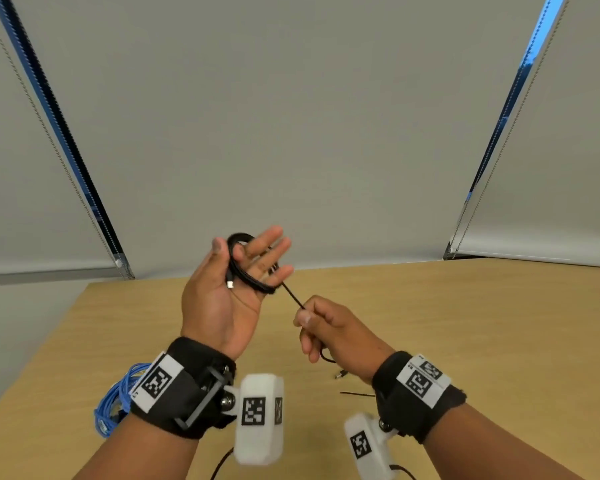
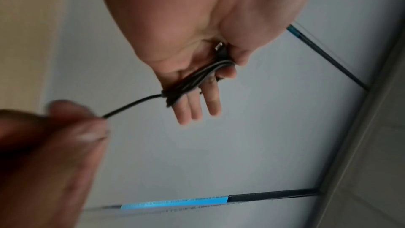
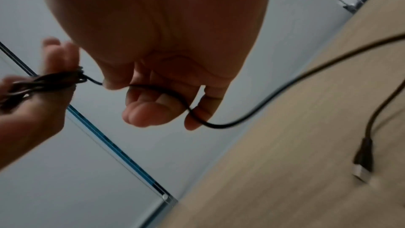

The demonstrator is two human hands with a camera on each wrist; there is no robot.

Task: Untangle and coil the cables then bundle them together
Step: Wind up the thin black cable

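The left hand (image 1: 222, 299) is raised above the tabletop (image 1: 465, 323), palm toward the head camera, with a black cable (image 1: 246, 268) wound in several loops around it. The fingers (image 1: 267, 242) are spread and nearly straight, pointing toward 1 o'clock; the loops run from the crook of the thumb across the palm to the little-finger edge, so the grip is wide open and the coil simply hangs around the hand. A small metal plug end (image 1: 230, 284) lies against the palm. In the left wrist view the same coil (image 2: 192, 79) crosses the base of the fingers and the plug (image 2: 219, 47) sits near the thumb.

From the coil a single taut strand (image 1: 293, 299) runs toward 4 o'clock into the right hand (image 1: 336, 330), which is closed around it, thumb pressed on the cable against the curled fingers. The right wrist view shows the cable (image 3: 175, 93) passing across the curled fingers (image 3: 142, 112) and trailing toward 3 o'clock onto the tabletop (image 3: 285, 162), where a USB plug (image 3: 361, 166) of a black cable lies flat.

A bundle of blue cable (image 1: 118, 396) rests on the tabletop at 8 o'clock from the left hand, partly hidden behind the left wrist strap (image 1: 181, 386). Another small plug (image 1: 340, 375) lies on the tabletop just beside the right wrist
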